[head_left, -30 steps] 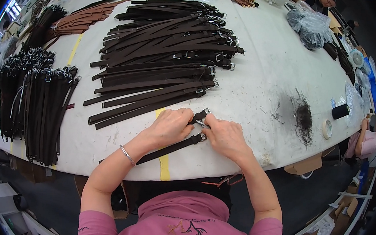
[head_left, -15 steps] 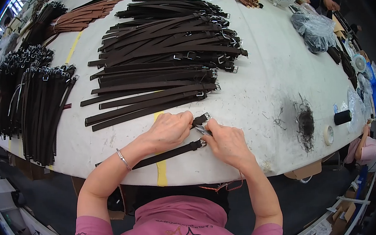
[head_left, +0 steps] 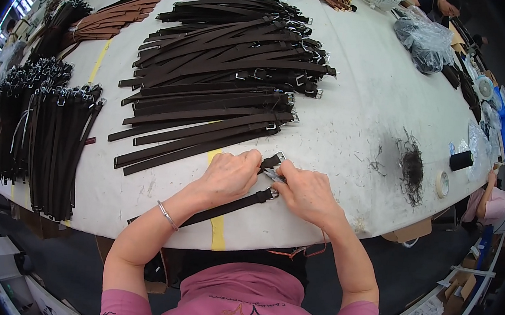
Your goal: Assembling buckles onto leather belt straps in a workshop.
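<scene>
Seen from above: two hands working at the near edge of a white table (head_left: 359,125). Left hand (head_left: 229,173) pressed down on a dark brown belt (head_left: 223,206), fingers curled together over its buckle end. Right hand (head_left: 307,193) just beside it, fingers pinched on a small metal tool (head_left: 274,175) at the buckle (head_left: 272,193). Belt lying flat near the table's edge, strap trailing left across a strip of yellow tape (head_left: 217,230). Farther back, a broad pile of dark belts (head_left: 224,76). Far left, bundled belts (head_left: 52,150). Right, a tangle of dark thread scraps (head_left: 412,170) and a black spool (head_left: 461,160).
</scene>
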{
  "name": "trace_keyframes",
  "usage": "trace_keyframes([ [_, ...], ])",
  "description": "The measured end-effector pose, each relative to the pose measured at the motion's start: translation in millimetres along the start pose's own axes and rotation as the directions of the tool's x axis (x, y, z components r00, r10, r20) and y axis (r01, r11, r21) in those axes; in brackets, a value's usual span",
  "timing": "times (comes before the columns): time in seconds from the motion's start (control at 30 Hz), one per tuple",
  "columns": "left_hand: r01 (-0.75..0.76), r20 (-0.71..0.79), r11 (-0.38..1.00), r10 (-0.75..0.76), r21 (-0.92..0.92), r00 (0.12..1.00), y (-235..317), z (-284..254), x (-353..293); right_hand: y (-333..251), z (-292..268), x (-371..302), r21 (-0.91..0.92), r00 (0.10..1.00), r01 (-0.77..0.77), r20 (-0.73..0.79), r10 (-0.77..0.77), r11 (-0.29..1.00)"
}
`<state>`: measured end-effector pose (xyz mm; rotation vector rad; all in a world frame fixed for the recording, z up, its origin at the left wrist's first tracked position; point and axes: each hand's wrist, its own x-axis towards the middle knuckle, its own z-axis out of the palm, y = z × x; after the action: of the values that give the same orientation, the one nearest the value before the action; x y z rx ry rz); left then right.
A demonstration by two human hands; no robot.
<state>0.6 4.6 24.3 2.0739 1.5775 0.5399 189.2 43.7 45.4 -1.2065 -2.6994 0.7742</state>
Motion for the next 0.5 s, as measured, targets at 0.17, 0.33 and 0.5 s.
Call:
trace_keyframes([
  [0.17,-0.029,-0.040,0.998,0.031,0.060,0.999,-2.5,5.5,-2.1,-7.5,-5.3,3.4,-0.026,0.998,-0.031,0.055,0.032,0.999],
  [0.33,-0.049,-0.044,0.995,0.053,0.089,0.998,-3.2,7.8,-2.8,-5.8,-1.9,3.7,-0.018,0.999,-0.024,0.039,0.024,1.000],
  [0.5,-0.054,-0.036,0.995,0.057,0.084,0.998,-3.9,8.6,-2.0,-7.8,-2.5,3.7,-0.046,0.999,0.046,-0.012,-0.047,0.998],
])
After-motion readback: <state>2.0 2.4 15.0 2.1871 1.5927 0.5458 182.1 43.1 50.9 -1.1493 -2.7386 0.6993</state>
